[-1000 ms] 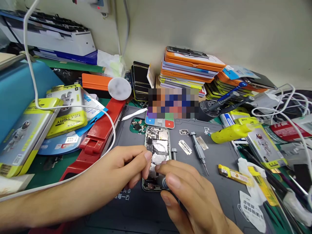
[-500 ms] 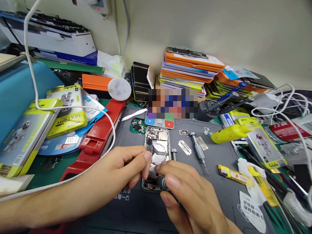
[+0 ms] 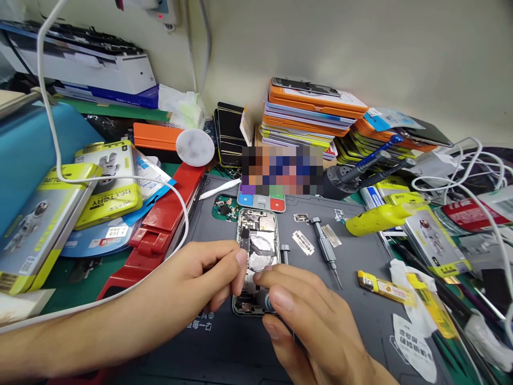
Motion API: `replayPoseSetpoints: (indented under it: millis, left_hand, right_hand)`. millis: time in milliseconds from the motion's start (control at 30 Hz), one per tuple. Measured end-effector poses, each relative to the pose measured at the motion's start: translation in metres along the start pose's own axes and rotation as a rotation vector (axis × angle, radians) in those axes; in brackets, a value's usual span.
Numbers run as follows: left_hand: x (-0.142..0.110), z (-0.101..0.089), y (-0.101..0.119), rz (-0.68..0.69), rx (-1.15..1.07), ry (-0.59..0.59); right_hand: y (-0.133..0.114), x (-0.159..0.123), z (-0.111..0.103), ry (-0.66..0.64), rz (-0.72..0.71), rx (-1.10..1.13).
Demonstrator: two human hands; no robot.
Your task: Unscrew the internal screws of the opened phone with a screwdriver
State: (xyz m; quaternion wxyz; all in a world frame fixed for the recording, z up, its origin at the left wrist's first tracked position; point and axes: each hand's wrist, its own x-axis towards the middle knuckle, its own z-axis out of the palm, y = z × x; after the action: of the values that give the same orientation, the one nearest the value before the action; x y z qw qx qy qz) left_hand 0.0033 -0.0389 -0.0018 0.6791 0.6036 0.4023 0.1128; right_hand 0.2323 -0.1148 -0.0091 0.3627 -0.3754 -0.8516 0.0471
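Note:
An opened smartphone lies on the dark grey work mat, its inner parts bare. My left hand is closed at the phone's left edge, thumb against curled fingers; whatever is between them is hidden. Over the lower right part of the phone is my right hand, its fingers bent around a grey cylindrical end that looks like a screwdriver. Most of that tool is out of sight. Along the phone's right side a second grey screwdriver is partly covered by my right fingers.
To the right lie another screwdriver, a razor blade, a yellow bottle and a yellow cutter. Battery boxes and a red clamp-like arm are at the left. A stack of orange cases stands behind.
The view has shifted very slightly. Both hands and the phone keep nearly the same positions.

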Motion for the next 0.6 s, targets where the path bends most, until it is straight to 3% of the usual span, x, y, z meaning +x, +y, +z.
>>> replayPoseSetpoints:
  millis: [600]
  left_hand:
    - [0.0021, 0.0006, 0.0013, -0.004, -0.020, -0.015]
  right_hand:
    - [-0.0010, 0.0008, 0.0010, 0.012, -0.017, -0.017]
